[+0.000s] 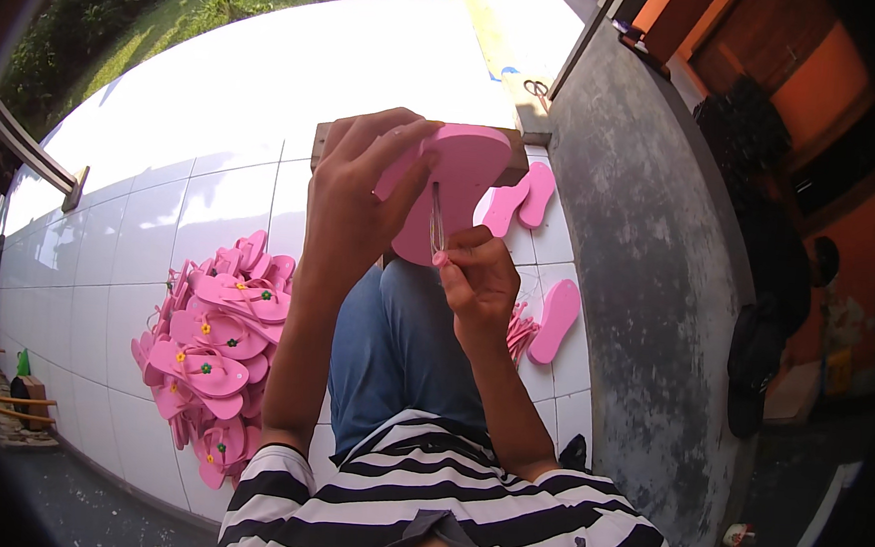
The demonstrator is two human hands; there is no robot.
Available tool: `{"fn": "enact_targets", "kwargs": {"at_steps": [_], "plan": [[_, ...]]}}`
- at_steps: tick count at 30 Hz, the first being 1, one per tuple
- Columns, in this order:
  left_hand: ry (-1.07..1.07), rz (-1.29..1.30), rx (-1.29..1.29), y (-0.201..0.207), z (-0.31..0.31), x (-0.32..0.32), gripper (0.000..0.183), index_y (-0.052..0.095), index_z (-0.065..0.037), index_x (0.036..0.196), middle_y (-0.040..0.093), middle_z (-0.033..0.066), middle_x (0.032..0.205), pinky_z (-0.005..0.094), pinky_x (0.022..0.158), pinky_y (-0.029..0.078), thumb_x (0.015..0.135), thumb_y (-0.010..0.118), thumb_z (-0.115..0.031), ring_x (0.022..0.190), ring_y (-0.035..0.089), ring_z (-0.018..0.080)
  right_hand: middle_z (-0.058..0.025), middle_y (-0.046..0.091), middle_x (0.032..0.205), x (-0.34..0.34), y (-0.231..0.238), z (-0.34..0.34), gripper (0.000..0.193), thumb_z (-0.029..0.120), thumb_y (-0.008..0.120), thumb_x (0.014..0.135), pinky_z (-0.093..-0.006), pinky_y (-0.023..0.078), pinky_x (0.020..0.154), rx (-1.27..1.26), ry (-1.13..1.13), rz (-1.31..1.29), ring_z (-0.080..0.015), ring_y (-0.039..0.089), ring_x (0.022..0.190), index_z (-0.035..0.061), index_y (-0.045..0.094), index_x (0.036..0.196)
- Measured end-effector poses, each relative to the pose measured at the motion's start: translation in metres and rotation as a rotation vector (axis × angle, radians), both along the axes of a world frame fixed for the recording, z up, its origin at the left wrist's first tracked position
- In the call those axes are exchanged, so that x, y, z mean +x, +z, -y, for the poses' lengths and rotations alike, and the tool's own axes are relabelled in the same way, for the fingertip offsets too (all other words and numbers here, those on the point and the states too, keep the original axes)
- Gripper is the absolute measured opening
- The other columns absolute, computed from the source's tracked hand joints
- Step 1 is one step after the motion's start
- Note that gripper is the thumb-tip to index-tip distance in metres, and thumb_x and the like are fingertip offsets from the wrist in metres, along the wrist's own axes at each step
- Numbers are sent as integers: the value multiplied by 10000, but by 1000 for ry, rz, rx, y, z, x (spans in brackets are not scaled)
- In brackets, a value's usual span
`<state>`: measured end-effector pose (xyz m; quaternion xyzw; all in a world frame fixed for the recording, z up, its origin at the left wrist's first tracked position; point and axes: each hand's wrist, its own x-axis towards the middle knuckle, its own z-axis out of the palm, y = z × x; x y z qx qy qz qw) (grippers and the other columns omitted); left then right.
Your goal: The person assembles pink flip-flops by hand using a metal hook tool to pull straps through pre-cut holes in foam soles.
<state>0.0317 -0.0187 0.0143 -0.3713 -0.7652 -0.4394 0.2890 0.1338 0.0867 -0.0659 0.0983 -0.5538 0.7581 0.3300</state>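
A pink flip-flop sole (475, 155) is held up above my knees. My left hand (358, 173) grips its far left edge, thumb on the face and fingers round the rim. My right hand (479, 276) is closed in a pinch just below the middle of the sole. From its fingers a thin, looped metal wire tool (438, 221) runs up to a dark spot on the sole. A small pink piece (440, 260) shows at the right fingertips; I cannot tell whether it is a handle or a strap end. Behind the sole lies a wooden block (518, 158).
Finished pink flip-flops with small flowers (215, 335) lie heaped at left on white tiles (106, 283). Right of my legs are loose soles (555, 321) and a bunch of pink straps (521, 331). Scissors (537, 89) lie farther off, beside a low grey wall (640, 236).
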Motion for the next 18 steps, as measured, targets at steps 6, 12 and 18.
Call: {"fn": "enact_targets", "kwargs": {"at_steps": [6, 12, 18], "plan": [[38, -76, -31, 6, 4, 0, 212, 727, -92, 986, 664, 23, 995, 361, 752, 518, 787, 770, -154, 904, 596, 221, -105, 546, 968, 3, -11, -1, 160, -95, 574, 853, -298, 505, 849, 11, 34, 11, -153, 599, 902, -1, 515, 968], [9, -128, -123, 15, 11, 1, 212, 728, -68, 965, 682, 70, 945, 349, 711, 543, 773, 784, -140, 844, 636, 238, -77, 562, 955, 0, -3, -11, 125, -63, 621, 835, -259, 503, 770, 116, -45, 184, -129, 606, 872, -8, 547, 918], [-24, -190, -177, 19, 11, 1, 217, 709, -66, 983, 711, 92, 902, 360, 702, 547, 787, 767, -138, 837, 675, 258, -95, 615, 836, 1, 24, -18, 129, -21, 693, 759, -296, 503, 550, 706, -397, 117, -188, 658, 681, 9, 568, 755]]}}
